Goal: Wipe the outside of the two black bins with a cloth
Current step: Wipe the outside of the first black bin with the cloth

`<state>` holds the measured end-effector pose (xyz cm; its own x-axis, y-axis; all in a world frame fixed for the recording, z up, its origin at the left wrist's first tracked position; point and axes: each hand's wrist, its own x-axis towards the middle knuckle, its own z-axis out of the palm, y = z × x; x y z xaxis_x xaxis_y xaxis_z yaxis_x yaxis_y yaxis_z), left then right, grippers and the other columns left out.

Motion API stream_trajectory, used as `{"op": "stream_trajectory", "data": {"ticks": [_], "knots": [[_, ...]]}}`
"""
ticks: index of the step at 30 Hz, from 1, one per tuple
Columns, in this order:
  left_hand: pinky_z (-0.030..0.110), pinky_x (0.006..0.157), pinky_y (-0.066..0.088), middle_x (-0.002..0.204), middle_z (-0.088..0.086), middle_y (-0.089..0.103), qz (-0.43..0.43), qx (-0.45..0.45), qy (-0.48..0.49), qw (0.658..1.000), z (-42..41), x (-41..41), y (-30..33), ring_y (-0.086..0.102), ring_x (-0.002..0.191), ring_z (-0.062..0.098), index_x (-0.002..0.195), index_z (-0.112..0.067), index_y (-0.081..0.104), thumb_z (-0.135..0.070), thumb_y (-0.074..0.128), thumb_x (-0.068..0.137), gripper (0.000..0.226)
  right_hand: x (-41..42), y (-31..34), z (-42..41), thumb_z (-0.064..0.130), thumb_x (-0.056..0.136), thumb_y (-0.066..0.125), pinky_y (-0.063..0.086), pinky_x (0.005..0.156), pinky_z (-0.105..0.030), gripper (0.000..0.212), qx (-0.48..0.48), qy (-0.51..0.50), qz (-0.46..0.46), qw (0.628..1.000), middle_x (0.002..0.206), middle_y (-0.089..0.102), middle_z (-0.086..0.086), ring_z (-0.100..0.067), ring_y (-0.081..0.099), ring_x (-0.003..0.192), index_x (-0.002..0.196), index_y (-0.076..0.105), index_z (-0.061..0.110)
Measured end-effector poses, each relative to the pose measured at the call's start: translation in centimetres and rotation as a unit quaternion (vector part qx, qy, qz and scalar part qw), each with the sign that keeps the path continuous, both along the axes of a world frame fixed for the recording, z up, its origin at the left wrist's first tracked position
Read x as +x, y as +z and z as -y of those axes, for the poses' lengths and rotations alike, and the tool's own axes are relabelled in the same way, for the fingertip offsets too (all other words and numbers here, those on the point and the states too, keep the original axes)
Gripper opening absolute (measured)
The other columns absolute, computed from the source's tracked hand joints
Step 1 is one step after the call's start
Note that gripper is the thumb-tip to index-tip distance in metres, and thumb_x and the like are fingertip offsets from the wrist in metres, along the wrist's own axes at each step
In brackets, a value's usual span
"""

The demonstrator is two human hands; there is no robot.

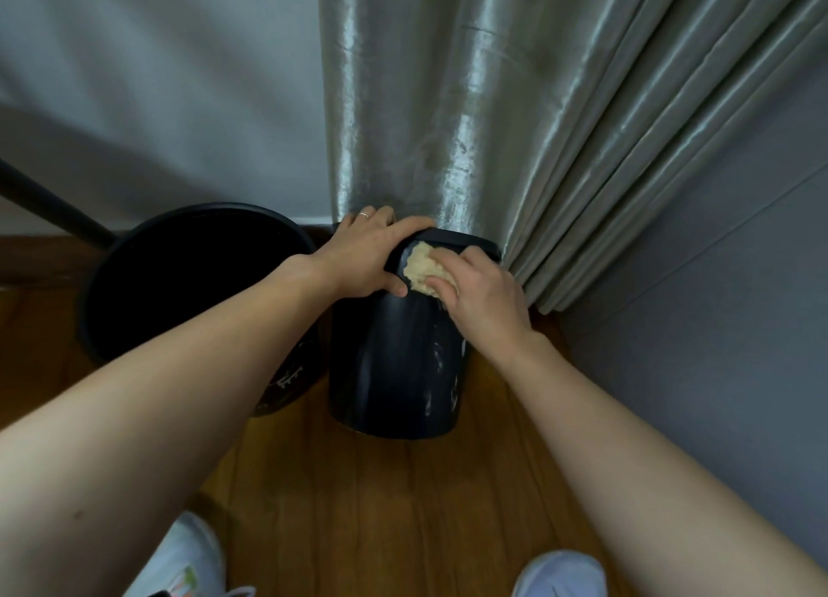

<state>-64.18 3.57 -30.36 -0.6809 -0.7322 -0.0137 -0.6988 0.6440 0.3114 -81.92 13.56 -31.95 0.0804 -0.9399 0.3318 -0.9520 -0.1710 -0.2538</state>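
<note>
Two black bins stand on the wooden floor. The right bin is tilted toward me, and its side shows pale streaks. My left hand grips its upper rim, thumb on the near side and fingers over the top. My right hand holds a beige cloth and presses it against the bin's upper outside wall just below the rim. The left bin is larger, with its round opening facing up; my left forearm crosses in front of it.
A shiny grey-green curtain hangs right behind the right bin. A grey wall closes the right side. A dark pole slants in at the left. My two white shoes show at the bottom on the wooden floor.
</note>
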Motion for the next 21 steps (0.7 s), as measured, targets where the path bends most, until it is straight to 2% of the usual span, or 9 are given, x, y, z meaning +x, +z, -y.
{"op": "stream_trajectory", "data": {"ticks": [3, 5, 8, 10, 13, 17, 21], "knots": [[0.045, 0.106, 0.029, 0.109, -0.001, 0.036, 0.002, 0.0, -0.002, 1.0, -0.1, 0.2, 0.1, 0.037, 0.115, 0.028, 0.15, -0.038, 0.021, -0.044, 0.08, 0.072, 0.097, -1.2, 0.4, 0.2, 0.033, 0.094, 0.06, 0.051, 0.066, -0.04, 0.033, 0.003, -0.018, -0.011, 1.0, 0.098, 0.058, -0.009, -0.031, 0.06, 0.087, 0.125, 0.062, 0.021], [0.048, 0.108, 0.028, 0.117, 0.001, 0.042, 0.0, 0.004, -0.002, 1.0, -0.1, 0.0, 0.3, 0.036, 0.118, 0.028, 0.147, -0.035, 0.025, -0.041, 0.082, 0.071, 0.096, -2.0, 0.6, 0.1, 0.034, 0.095, 0.059, 0.051, 0.07, -0.041, 0.033, 0.009, -0.036, -0.004, 0.999, 0.1, 0.058, -0.009, -0.031, 0.06, 0.088, 0.125, 0.061, 0.021], [0.051, 0.111, 0.023, 0.125, 0.001, 0.042, -0.016, 0.016, -0.01, 1.0, -0.4, -1.3, 1.0, 0.034, 0.123, 0.027, 0.135, -0.025, 0.035, -0.025, 0.082, 0.066, 0.084, -2.1, 0.8, 0.0, 0.034, 0.095, 0.06, 0.051, 0.07, -0.041, 0.033, 0.011, -0.027, -0.006, 1.0, 0.1, 0.059, -0.009, -0.031, 0.06, 0.088, 0.125, 0.062, 0.02], [0.052, 0.113, 0.018, 0.126, 0.001, 0.04, -0.011, 0.034, -0.006, 0.999, -0.7, -2.1, 1.3, 0.032, 0.125, 0.027, 0.131, -0.022, 0.035, -0.021, 0.081, 0.065, 0.081, -2.0, 0.8, -0.1, 0.033, 0.094, 0.062, 0.051, 0.069, -0.04, 0.032, 0.007, -0.019, -0.005, 1.0, 0.098, 0.059, -0.008, -0.03, 0.06, 0.086, 0.124, 0.063, 0.02], [0.054, 0.112, 0.012, 0.129, 0.002, 0.038, 0.017, 0.031, -0.002, 0.999, -1.0, -2.6, 1.1, 0.026, 0.128, 0.027, 0.139, -0.027, 0.031, -0.027, 0.086, 0.062, 0.095, -2.1, 0.7, -0.2, 0.033, 0.093, 0.064, 0.049, 0.066, -0.037, 0.031, 0.0, -0.014, -0.006, 1.0, 0.094, 0.059, -0.008, -0.03, 0.06, 0.084, 0.122, 0.064, 0.02], [0.049, 0.108, 0.012, 0.12, 0.001, 0.039, -0.011, 0.043, -0.005, 0.999, -0.7, -2.2, 1.1, 0.029, 0.124, 0.027, 0.14, -0.038, 0.031, -0.024, 0.086, 0.063, 0.096, -2.1, 0.8, -0.1, 0.033, 0.093, 0.063, 0.047, 0.066, -0.036, 0.033, -0.002, -0.003, -0.007, 1.0, 0.095, 0.059, -0.009, -0.03, 0.06, 0.084, 0.123, 0.064, 0.019], [0.043, 0.105, 0.015, 0.11, -0.004, 0.035, -0.026, 0.042, -0.004, 0.999, -0.5, -1.7, 1.2, 0.03, 0.117, 0.024, 0.141, -0.04, 0.032, -0.025, 0.086, 0.063, 0.095, -2.2, 0.4, -0.3, 0.034, 0.093, 0.062, 0.051, 0.067, -0.037, 0.035, 0.017, 0.015, -0.01, 1.0, 0.097, 0.058, -0.008, -0.028, 0.06, 0.084, 0.125, 0.063, 0.019]]}}
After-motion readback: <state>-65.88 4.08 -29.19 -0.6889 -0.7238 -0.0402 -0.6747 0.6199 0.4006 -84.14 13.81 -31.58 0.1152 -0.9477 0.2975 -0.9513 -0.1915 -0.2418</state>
